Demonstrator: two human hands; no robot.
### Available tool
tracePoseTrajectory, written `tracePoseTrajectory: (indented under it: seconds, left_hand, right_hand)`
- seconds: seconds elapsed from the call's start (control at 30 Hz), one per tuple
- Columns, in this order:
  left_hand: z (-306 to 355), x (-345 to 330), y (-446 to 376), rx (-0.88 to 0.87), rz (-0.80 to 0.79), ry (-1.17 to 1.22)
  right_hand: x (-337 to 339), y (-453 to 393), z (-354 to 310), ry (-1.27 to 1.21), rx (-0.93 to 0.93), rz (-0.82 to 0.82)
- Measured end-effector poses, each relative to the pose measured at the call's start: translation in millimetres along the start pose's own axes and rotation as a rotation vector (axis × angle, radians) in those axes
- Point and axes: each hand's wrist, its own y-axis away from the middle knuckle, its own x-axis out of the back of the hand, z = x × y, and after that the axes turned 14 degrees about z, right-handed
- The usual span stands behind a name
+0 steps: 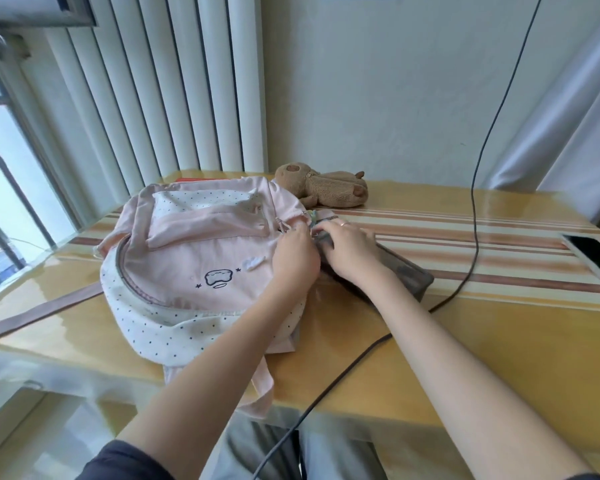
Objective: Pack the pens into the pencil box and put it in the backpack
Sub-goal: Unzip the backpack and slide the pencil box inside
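So the pink backpack (194,265) is lying flat on the tabletop (465,341), front side up, with its dotted white pocket panels showing and one strap hanging off the near edge. The pencil box (395,268), a grey-brown soft case, lies just to the right of it, long side running diagonally, with its far end pushed right up against the backpack's right edge where the opening seems to be. Can't see any pens, and I can't tell if the box is zipped. The left hand (293,258) is on the backpack's right edge, fingers curled and pinching the fabric or a zipper pull there, hard to say which. The right hand (349,249) lies on top of the far end of the pencil box, fingers bent down over it and gripping, with a ring on one finger. The two hands are almost touching. Behind the backpack there's a brown plush toy (323,188) lying on its side, a phone (594,258) face up at the right edge of the tabletop, and a black cable (475,202) coming down the wall, crossing the striped cloth, passing just beside the box's near end and dropping off the front edge.
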Motion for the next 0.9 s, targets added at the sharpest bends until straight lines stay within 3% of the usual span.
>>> tracePoseTrajectory:
  seconds: [0.13,0.27,0.43,0.67,0.9]
  left_hand:
    - [-43,8,-20,-0.010,0.009,-0.186]
    - [-64,2,-38,-0.052,-0.130,-0.254]
    - [-69,-2,-52,-0.140,-0.195,-0.328]
    - [-71,-4,-76,-0.409,-0.027,-0.489]
    - [-73,-4,-91,-0.447,-0.025,-0.556]
  right_hand:
    - [-33,-8,-16,0.006,0.060,-0.168]
    - [-48,-15,-14,0.153,0.089,-0.151]
    - [-52,-36,-5,0.081,0.093,-0.153]
    - [-57,-38,-10,0.006,0.228,-0.012]
    - [-48,-35,-3,-0.178,0.195,-0.020]
